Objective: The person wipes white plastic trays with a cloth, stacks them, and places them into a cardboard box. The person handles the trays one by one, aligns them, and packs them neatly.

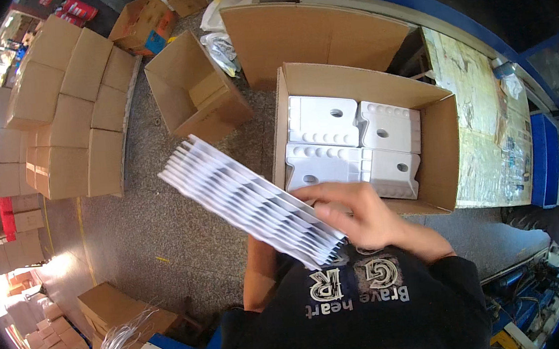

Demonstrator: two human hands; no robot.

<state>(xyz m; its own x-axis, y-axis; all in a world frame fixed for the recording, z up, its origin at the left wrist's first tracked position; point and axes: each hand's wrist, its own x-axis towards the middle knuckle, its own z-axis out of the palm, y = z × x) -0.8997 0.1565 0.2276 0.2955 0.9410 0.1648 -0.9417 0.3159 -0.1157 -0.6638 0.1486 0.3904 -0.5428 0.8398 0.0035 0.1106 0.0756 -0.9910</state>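
A thick stack of white plastic paint palettes (242, 201) is held tilted in front of my chest, its many edges facing up. My right hand (358, 217) is closed on the near right end, with thumb and fingers along its upper side. My left forearm (258, 271) runs up underneath the stack, which hides my left hand and its fingers. Just beyond my right hand stands an open cardboard box (442, 152). Inside it, white palettes (321, 120) with thumb holes and round wells lie flat in several piles side by side.
An open carton (183, 83) stands on the floor beyond the stack. Closed cartons (63, 128) are piled on the left. A large cardboard sheet (313, 36) leans behind the box. A covered table (480, 121) lies right, machinery (527, 299) lower right, and white straps (124, 341) lower left.
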